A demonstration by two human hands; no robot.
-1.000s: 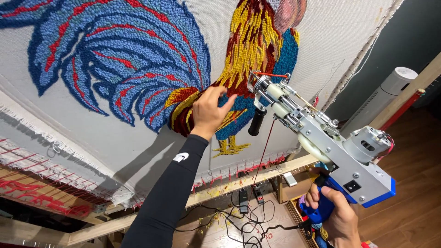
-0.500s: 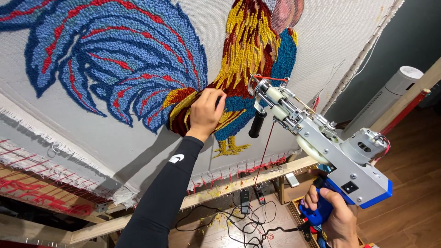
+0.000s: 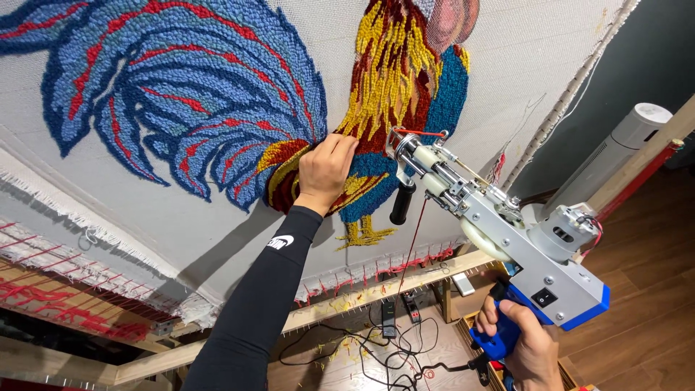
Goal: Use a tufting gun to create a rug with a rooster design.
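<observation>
Tufting gun (image 3: 499, 232), the silver-and-blue metal machine with a black side handle, sits up and to the left of your right hand (image 3: 525, 347), which is clenched round its blue pistol grip at the lower end. Its long axis runs diagonally, from that grip at lower right up to the needle tip at upper left. The tip stands just beside the white backing cloth (image 3: 507, 80) stretched on the wooden frame (image 3: 405, 286), at the multicoloured yarn rooster (image 3: 289, 116); whether it touches the pile cannot be told.

Your left hand (image 3: 326, 170), in a black sleeve, is pressed on the rooster's lower body, fingers curled into the yellow and red pile; it grasps nothing that can be made out. It lies just to the left of the needle tip and is the nearer of the two hands to the working point.

A red yarn strand (image 3: 414, 239) hangs from the gun's front end down past the frame. Black cables (image 3: 376, 340) lie on the wooden floor (image 3: 651, 289) below your hands.
</observation>
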